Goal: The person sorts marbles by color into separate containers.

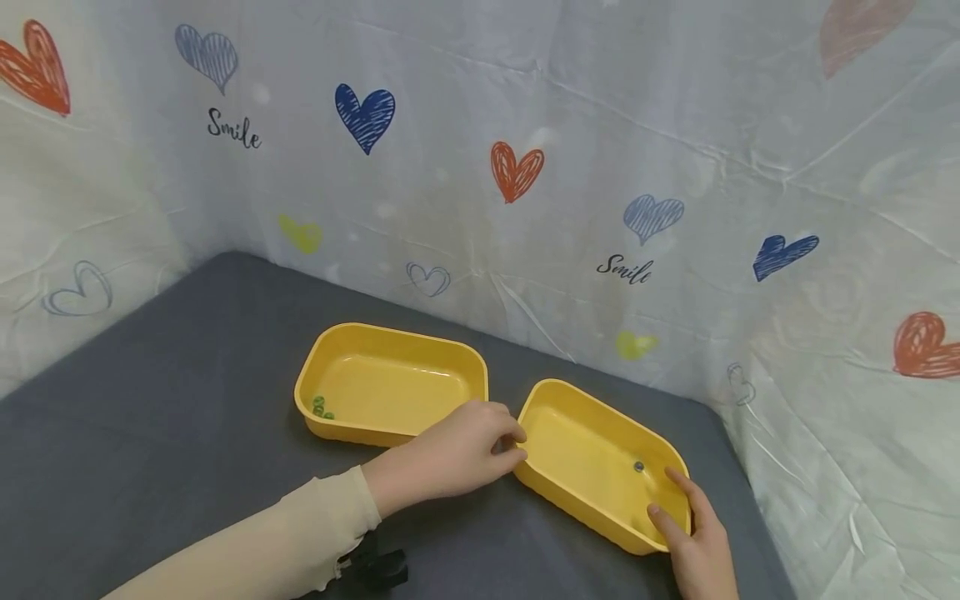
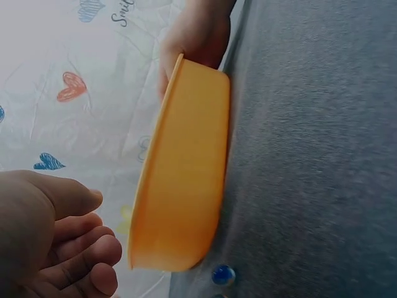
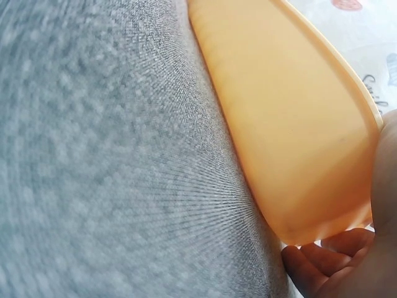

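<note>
Two yellow plastic trays lie side by side on the table. My right hand [image 1: 701, 533] holds the right tray [image 1: 577, 442] at its right end, its fingers against the end wall in the right wrist view. Inside that tray is a small dark marble [image 1: 639, 467]. My left hand [image 1: 465, 446] hovers by the tray's left end, fingers loosely bent; the left wrist view shows nothing between thumb and fingers. Several green marbles [image 1: 319, 408] sit in the left corner of the left tray [image 1: 390, 337]. A blue marble [image 2: 223, 274] lies on the table beside the right tray's end.
Dark grey cloth [image 1: 172, 450] covers the table. Behind it hangs a white curtain [image 1: 450, 108] with hearts and the word Smile, reaching down to the table's back edge. A black strap piece [image 1: 382, 569] shows under the left sleeve.
</note>
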Demonstrator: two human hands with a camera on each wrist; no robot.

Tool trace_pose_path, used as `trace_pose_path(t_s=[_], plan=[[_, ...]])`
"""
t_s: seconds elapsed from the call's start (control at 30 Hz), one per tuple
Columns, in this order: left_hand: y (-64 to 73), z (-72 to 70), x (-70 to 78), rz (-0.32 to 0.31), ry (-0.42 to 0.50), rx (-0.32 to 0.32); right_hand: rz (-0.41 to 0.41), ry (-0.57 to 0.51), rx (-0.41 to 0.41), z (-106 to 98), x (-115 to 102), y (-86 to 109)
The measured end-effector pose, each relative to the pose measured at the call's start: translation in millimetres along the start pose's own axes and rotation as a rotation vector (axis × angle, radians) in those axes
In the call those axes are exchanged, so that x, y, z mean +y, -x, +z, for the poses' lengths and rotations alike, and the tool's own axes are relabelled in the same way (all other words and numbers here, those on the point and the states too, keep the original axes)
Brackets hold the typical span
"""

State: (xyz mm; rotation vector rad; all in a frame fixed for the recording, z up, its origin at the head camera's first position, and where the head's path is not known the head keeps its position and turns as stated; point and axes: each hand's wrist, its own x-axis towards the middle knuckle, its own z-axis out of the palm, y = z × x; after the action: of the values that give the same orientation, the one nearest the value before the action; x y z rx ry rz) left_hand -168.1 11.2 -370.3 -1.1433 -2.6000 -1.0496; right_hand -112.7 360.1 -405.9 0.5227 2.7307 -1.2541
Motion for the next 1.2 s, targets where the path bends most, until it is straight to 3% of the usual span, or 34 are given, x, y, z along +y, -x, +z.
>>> trace_pose_path(t_s=[0.43, 0.63, 0.8, 1.2], plan=[[35.1, -1.6, -0.3, -0.005, 0.031, -0.040, -0.002, 0.008, 0.009, -1.5, 0.4, 1.0], [50.7, 0.5, -6.8, -0.052, 0.002, -0.072, 0.014, 0.014, 0.006, -1.0, 0.6, 0.3], [56.7, 4.8, -12.8, -0.090, -0.014, -0.077, 0.011, 0.010, 0.001, -0.7, 1.9, -0.1], [62.3, 10.8, -18.8, -0.090, -0.091, -0.084, -0.005, 0.022, 0.004, 0.2, 0.7, -0.9]])
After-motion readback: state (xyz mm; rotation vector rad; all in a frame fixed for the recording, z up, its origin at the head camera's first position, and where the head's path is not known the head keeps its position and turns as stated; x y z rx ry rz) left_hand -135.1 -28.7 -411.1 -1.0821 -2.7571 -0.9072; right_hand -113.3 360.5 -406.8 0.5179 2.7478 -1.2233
